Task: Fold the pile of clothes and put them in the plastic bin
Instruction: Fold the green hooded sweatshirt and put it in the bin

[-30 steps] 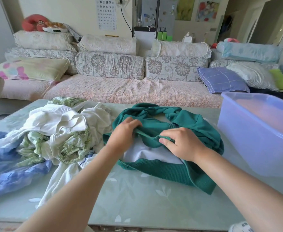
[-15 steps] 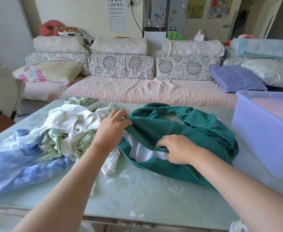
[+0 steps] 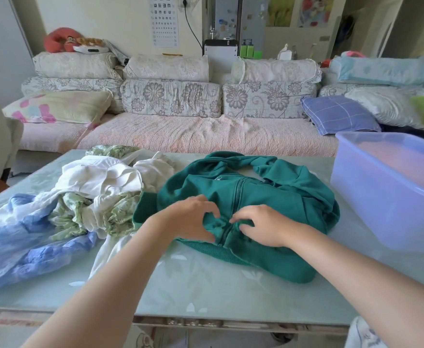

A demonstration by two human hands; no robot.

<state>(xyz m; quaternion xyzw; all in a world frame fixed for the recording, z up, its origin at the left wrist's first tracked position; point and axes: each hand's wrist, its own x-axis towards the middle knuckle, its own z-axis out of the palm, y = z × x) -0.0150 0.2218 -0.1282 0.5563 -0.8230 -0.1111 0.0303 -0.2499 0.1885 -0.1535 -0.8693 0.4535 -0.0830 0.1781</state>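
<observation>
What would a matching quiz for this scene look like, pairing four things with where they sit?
Things: 1 green jacket; 2 plastic bin; 3 pile of clothes; 4 checked cushion.
Places: A on the sofa; B left part of the table; C table's right end; D table's middle.
Pairs: 1-D; 2-C; 3-B; 4-A.

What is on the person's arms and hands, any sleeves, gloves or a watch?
Nothing worn shows. The left hand and right hand carry no gloves, rings or watch, and both forearms are sleeveless to the frame's edge.
</observation>
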